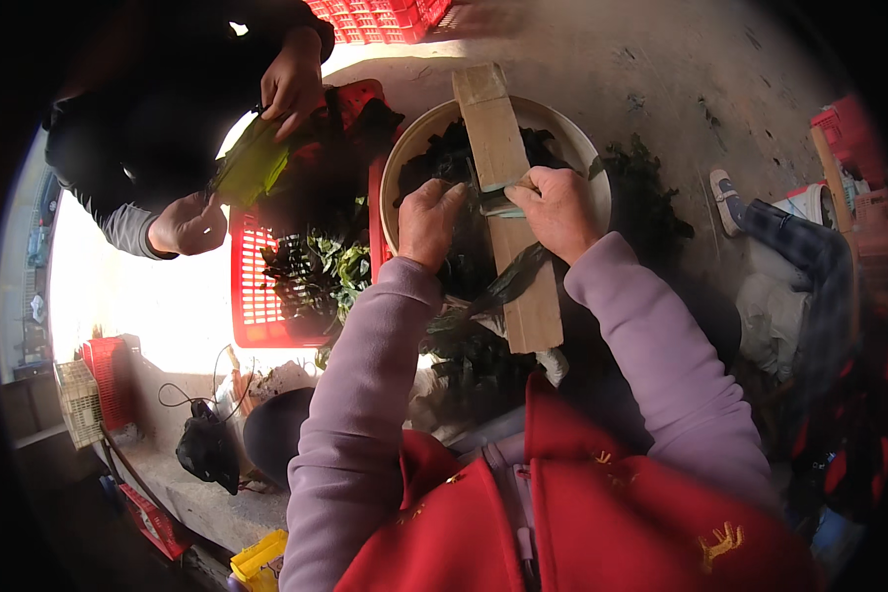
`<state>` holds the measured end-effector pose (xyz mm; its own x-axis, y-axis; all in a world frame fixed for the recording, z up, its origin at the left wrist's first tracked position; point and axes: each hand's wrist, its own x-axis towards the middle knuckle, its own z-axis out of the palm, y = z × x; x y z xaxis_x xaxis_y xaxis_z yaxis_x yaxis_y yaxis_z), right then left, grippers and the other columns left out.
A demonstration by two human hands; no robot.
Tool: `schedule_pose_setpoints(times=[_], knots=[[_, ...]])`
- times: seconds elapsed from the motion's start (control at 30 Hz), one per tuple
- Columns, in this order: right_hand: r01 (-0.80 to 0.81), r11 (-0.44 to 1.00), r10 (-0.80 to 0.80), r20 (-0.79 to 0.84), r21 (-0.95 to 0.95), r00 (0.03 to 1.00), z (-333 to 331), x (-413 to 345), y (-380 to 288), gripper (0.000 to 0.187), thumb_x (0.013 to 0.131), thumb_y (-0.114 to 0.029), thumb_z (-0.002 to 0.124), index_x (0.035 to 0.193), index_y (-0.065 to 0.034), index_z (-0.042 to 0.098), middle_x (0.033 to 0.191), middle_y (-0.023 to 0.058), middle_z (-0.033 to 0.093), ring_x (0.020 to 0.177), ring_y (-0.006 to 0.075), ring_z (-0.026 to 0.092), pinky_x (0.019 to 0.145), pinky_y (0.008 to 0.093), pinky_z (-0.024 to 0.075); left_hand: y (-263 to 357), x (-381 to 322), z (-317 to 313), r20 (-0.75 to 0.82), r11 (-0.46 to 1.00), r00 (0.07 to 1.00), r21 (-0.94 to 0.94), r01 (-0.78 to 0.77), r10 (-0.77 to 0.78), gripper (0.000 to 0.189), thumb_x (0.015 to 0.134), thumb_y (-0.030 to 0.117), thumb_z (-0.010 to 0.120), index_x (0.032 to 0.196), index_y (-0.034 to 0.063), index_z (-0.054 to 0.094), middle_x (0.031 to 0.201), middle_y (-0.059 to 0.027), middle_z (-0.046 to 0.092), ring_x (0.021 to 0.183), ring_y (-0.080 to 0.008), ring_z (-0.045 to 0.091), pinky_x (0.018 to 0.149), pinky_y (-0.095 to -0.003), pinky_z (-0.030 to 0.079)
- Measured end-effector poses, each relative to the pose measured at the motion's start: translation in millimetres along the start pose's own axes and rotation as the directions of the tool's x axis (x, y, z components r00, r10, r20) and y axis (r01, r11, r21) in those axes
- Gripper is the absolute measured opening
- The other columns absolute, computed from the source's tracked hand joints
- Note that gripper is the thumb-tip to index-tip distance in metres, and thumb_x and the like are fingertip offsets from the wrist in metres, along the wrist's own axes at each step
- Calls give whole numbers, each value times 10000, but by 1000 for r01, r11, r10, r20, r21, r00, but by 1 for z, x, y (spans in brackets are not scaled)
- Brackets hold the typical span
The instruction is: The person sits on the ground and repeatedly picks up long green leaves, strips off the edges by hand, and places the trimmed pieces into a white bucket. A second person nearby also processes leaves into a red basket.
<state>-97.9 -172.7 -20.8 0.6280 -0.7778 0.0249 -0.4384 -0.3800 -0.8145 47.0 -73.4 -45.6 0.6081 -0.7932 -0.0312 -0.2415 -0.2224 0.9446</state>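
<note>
A wooden board (497,140) lies across a round pale tub (596,148) that holds dark leafy seaweed (451,159). Pale bluish-green bands or strips (505,212) cross the board at its middle. My right hand (556,207) rests over the board with thumb and forefinger pinched at a dark strip by these bands. Just left of the board, my left hand (431,222) has its thumb and forefinger together near a thin dark edge; whether it grips anything is unclear. A long dark frond (514,281) hangs across the board's lower part.
At upper left a co-worker's hands (294,85) stretch a green frond (250,166) over a red plastic basket (240,296) of dark and green fronds. More dark seaweed (640,196) lies right of the tub. A black bag (207,444) sits lower left. Another person's leg (792,229) shows at right.
</note>
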Motion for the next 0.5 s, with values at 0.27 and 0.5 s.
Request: schedule_pose_setpoints(times=[0.27,0.5], knots=[[60,998,-62,-78,-30,995,7,2,14,267,751,-235,637,693,23,595,706,220,587,680,385,571,599,392,459,-12,-9,1,-212,874,943,467,-132,256,305,810,360,579,866,60,577,755,-176,616,775,-366,588,648,-447,448],[-22,890,41,-32,455,999,-6,-10,7,228,788,-191,658,813,36,641,658,33,609,584,78,483,556,255,426,8,-63,-49,-309,914,935,405,-34,171,215,813,189,636,874,-17,624,722,-105,634,653,-138,583,611,-273,454]])
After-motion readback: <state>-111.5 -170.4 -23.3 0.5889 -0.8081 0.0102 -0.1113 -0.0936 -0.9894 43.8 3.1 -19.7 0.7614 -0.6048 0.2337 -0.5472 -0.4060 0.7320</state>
